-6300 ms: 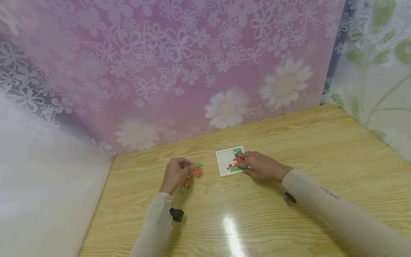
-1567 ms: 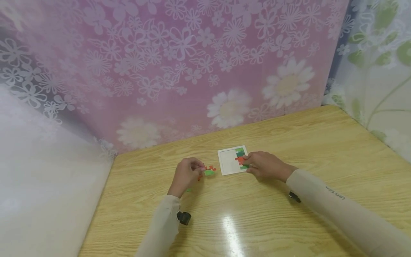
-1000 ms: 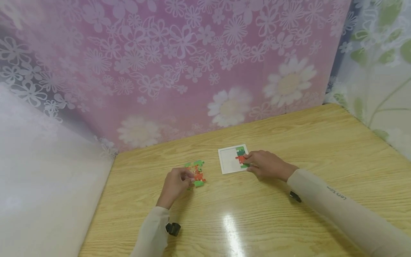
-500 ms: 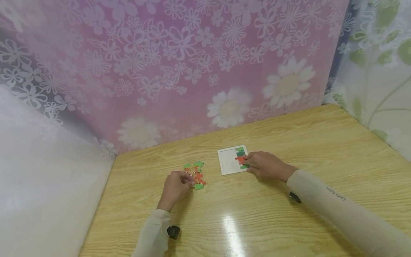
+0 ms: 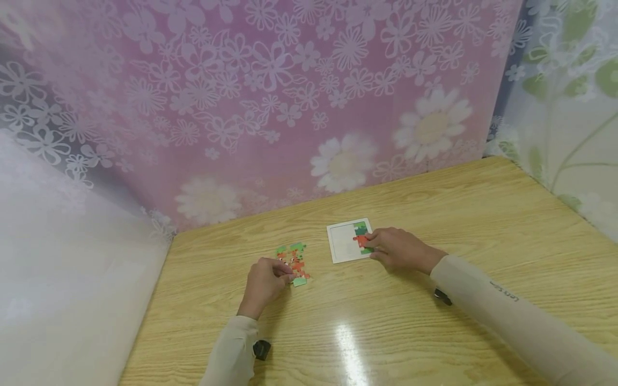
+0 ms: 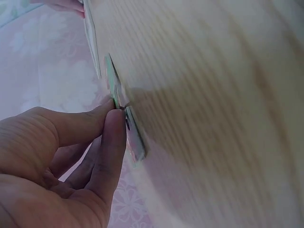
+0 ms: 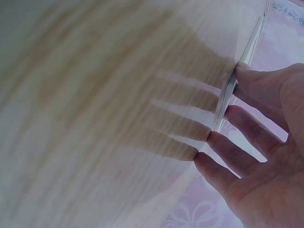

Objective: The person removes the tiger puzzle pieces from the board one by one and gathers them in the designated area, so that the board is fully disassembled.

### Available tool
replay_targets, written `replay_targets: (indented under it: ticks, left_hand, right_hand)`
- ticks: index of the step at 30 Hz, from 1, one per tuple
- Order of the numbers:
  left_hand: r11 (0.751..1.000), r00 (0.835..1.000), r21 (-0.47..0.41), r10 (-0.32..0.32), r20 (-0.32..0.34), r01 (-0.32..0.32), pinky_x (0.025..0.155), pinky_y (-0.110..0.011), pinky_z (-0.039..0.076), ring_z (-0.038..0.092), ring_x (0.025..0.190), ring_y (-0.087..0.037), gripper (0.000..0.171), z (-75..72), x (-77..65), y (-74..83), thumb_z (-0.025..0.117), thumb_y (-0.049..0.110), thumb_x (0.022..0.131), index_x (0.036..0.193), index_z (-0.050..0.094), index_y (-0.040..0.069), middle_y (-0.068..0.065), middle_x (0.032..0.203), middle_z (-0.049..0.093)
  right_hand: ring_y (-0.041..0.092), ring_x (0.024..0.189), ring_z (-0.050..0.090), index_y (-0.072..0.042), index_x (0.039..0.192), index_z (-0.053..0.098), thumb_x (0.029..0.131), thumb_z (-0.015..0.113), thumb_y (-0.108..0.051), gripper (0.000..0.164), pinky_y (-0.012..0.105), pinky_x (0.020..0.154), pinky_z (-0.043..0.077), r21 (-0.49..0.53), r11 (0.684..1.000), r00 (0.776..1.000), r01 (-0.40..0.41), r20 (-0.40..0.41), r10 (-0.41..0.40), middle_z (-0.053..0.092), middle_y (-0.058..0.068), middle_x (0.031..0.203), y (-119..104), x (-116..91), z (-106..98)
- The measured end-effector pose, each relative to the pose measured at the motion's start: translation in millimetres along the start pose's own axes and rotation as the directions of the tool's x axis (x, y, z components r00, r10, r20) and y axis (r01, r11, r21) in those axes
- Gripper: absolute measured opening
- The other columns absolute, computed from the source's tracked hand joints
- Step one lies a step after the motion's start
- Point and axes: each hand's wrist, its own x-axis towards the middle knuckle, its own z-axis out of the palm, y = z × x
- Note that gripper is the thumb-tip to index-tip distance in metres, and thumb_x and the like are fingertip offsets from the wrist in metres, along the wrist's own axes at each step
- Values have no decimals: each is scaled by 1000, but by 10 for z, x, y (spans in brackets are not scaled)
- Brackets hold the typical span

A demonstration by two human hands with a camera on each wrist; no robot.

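In the head view, a white puzzle tray (image 5: 341, 247) lies at the table's middle, with green and red jigsaw pieces (image 5: 360, 229) along its right side. My right hand (image 5: 401, 250) holds the tray's right edge; its fingers cover part of the red piece. Left of the tray, several red and green pieces (image 5: 296, 257) lie grouped on the table. My left hand (image 5: 264, 284) is at their near end, thumb and a finger pinching a jigsaw piece (image 6: 112, 78) by its edge. The left wrist view shows this piece tilted, beside another piece (image 6: 136, 137).
The wooden table (image 5: 410, 321) reaches back to a pink floral curtain (image 5: 270, 134). A pale sheet (image 5: 63, 279) borders the left side, and a leaf-patterned curtain (image 5: 569, 107) the right. A black wrist camera (image 5: 262, 349) sits on the left sleeve.
Fewer pieces lie in the tray than 6.3 seconds ago. My left hand has brought pieces left, away from the tray, into the group. The right hand has barely moved in the last second.
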Motion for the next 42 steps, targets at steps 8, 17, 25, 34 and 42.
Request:
replay_targets:
  ticks: [8, 17, 25, 34, 42]
  left_hand:
    - [997, 998, 44, 57, -17, -56, 61, -31, 57, 69, 68, -13, 3, -12, 83, 132, 82, 6, 86, 86, 79, 5, -3, 80, 75]
    - [996, 996, 7, 85, 41, -85, 73, -36, 59, 71, 79, -19, 7, 172, 452, 541, 78, 7, 90, 94, 79, 3, -7, 90, 76]
    - [997, 993, -46, 73, 88, -69, 75, -34, 57, 68, 81, -17, 7, 534, 729, 833, 77, 9, 92, 96, 79, 4, -5, 91, 75]
    - [998, 997, -43, 45, 57, -42, 69, -28, 56, 67, 74, -11, 10, 824, 925, 930, 78, 12, 91, 97, 80, 5, -4, 86, 75]
    - [997, 998, -58, 43, 40, -41, 72, -28, 57, 69, 77, -12, 11, 908, 979, 1008, 79, 11, 90, 97, 80, 4, -5, 87, 76]
  right_hand:
    - [41, 119, 61, 5, 127, 68, 96, 71, -10, 34, 51, 92, 53, -15, 1000, 1000, 4, 2, -4, 61, 23, 135, 7, 1, -8]
    - [40, 119, 61, 4, 127, 68, 96, 71, -11, 35, 50, 92, 54, -12, 1000, 1000, -4, 4, 4, 62, 21, 135, 14, 19, -8]
    - [37, 116, 63, 2, 126, 70, 95, 72, -12, 34, 51, 93, 53, -15, 1000, 1000, -6, 0, 6, 62, 21, 134, 5, 23, 13]
    - [40, 117, 62, 2, 124, 70, 95, 71, -9, 31, 53, 94, 53, -14, 1000, 1000, 17, 14, -16, 62, 23, 134, 15, -2, 20]
    - [40, 116, 63, 2, 125, 70, 96, 71, -9, 31, 53, 94, 53, -7, 1000, 1000, 21, 6, -21, 62, 23, 134, 2, -19, -1]
